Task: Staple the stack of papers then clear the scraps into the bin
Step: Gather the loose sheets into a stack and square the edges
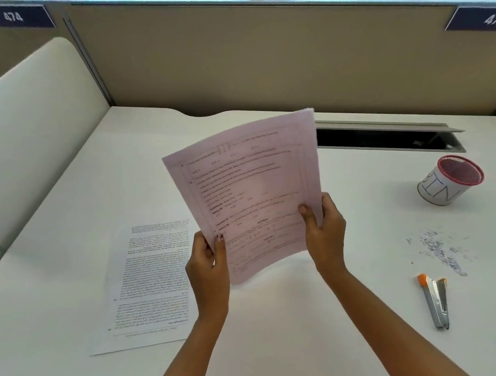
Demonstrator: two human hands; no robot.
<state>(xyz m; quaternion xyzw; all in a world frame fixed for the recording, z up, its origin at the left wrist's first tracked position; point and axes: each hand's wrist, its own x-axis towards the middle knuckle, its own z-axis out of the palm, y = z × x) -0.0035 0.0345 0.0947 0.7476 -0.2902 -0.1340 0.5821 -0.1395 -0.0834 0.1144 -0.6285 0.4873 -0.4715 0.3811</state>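
Note:
A pink printed stack of papers (250, 193) is held up above the desk, tilted, with its lower edge curling. My left hand (209, 260) grips its lower left corner and my right hand (324, 229) grips its lower right edge. A white printed sheet (150, 283) lies flat on the desk to the left, partly behind my left forearm. At the right lies a silver stapler with orange ends (435, 300), closed. Just beyond it is a scatter of small paper scraps (439, 249). The bin (450, 180), a white cup marked BIN with a red mesh rim, sits further back on the right.
The white desk (283, 334) is enclosed by a beige partition at the back and a cream divider (26, 132) on the left. A dark open cable slot (386, 139) runs along the back right of the desk.

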